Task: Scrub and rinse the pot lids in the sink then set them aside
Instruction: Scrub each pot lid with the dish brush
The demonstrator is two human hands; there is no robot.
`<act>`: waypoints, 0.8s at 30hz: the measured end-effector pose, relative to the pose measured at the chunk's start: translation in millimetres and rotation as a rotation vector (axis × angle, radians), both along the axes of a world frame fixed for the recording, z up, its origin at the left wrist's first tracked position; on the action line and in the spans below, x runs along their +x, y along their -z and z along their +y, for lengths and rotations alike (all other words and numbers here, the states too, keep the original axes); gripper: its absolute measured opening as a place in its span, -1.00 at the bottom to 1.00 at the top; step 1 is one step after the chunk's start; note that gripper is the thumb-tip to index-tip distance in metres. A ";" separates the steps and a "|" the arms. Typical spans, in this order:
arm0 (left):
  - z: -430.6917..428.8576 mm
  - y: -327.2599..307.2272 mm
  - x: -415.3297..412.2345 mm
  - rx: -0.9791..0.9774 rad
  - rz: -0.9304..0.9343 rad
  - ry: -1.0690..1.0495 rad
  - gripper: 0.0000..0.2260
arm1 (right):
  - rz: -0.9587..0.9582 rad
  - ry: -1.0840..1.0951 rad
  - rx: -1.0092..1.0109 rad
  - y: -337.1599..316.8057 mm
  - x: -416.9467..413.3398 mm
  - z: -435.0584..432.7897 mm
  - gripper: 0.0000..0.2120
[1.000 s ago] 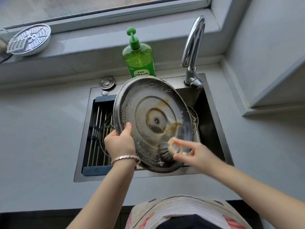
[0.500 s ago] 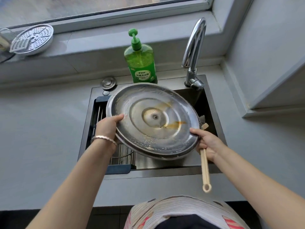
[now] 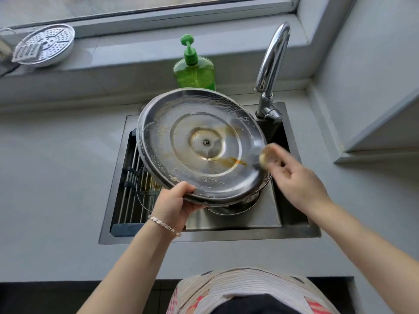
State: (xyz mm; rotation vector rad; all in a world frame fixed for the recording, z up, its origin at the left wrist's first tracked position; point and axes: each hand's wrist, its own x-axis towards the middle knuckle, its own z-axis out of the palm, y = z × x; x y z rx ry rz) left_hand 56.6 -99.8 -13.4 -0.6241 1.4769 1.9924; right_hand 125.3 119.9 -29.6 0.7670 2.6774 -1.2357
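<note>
The right hand [image 3: 297, 182], its grip closed on the brush [image 3: 264, 157], has swung back onto the soapy pot lid [image 3: 199, 143] tilted above the sink [image 3: 294, 232]; the left hand [image 3: 174, 205] clamps its lower rim. Hard scrubbing could slip it free.

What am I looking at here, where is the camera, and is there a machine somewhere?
No machine: the two grips are a person's bare hands, and the single camera sits on their head, looking down. The left grip holds the near rim of a big steel lid, soapy and brown-stained, tilted above the sink. The right grip holds a pale brush, blurred, at the lid's right edge. A second lid shows beneath it in the sink. Behind stand a faucet and a green soap bottle; a perforated metal plate rests on the windowsill.
</note>
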 end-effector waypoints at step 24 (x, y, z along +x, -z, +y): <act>-1.7 -0.1 10.3 -0.045 0.147 0.176 -0.62 | 0.027 -0.666 -0.114 -28.5 -28.5 -35.1 -0.55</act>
